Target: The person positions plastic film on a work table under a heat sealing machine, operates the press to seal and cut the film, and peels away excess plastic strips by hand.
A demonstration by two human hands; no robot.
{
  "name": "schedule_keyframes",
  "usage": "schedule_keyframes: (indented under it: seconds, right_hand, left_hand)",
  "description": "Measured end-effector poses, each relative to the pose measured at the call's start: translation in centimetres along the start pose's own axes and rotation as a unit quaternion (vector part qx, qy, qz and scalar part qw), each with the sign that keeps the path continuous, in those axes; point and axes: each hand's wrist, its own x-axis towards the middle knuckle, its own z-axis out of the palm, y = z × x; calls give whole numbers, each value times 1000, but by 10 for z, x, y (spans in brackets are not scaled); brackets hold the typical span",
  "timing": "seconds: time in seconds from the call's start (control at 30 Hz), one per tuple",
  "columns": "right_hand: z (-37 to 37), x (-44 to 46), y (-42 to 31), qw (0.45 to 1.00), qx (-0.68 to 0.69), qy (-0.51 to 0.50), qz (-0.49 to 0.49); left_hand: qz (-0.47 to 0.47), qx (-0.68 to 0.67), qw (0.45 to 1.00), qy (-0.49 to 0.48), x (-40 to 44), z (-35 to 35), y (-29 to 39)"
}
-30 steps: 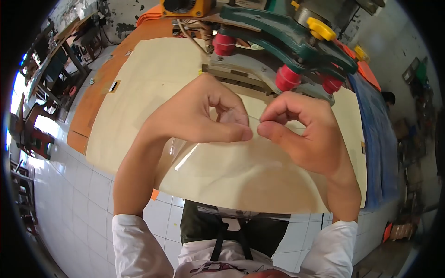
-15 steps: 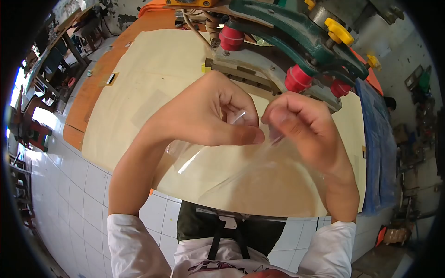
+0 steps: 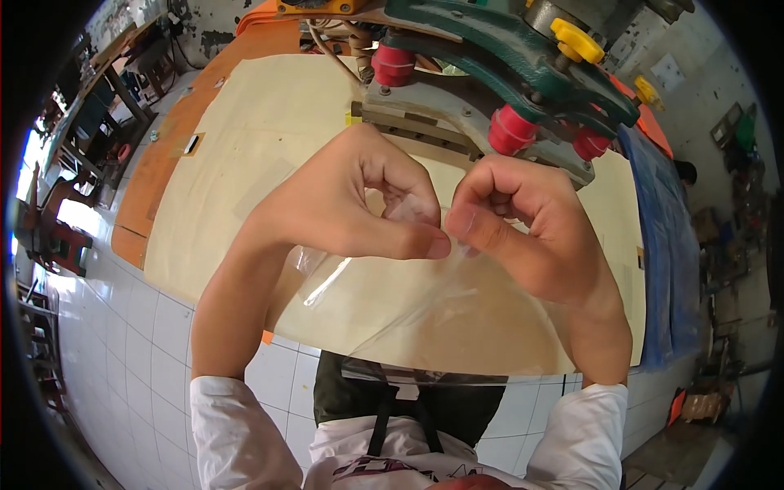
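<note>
A clear plastic sheet [image 3: 457,322] hangs from both hands over the front of the table, its lower edge reaching past the table's front edge. My left hand [image 3: 359,204] pinches it between thumb and curled fingers, with a crumpled bit of plastic showing inside the curl. My right hand [image 3: 523,220] pinches the sheet close beside, thumb pressed to the forefinger. The two thumb tips almost meet. Because the sheet is see-through, its full outline is hard to make out.
A green machine arm [image 3: 490,61] with red rubber feet [image 3: 513,129] and yellow knobs [image 3: 578,41] stands behind my hands on a metal base. Cream board [image 3: 212,180] covers the orange-brown table [image 3: 131,220]. Blue plastic sheeting [image 3: 665,261] hangs at the right edge.
My right hand has shifted slightly left, and its fingers have turned and curled more around the plastic. The view has shifted a little, so the machine appears further left.
</note>
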Motion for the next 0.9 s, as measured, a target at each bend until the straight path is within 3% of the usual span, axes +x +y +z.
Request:
schedule_keyframes:
  seconds: [0.67,0.9]
  right_hand:
    - [-9,0,-8,994,81,-39,59]
    - [-25,1,-12,996,13,-79,51]
  left_hand:
    - [44,-51,998,-13,-4,-4,-4]
    - [44,-88,995,0,-7,-14,-1]
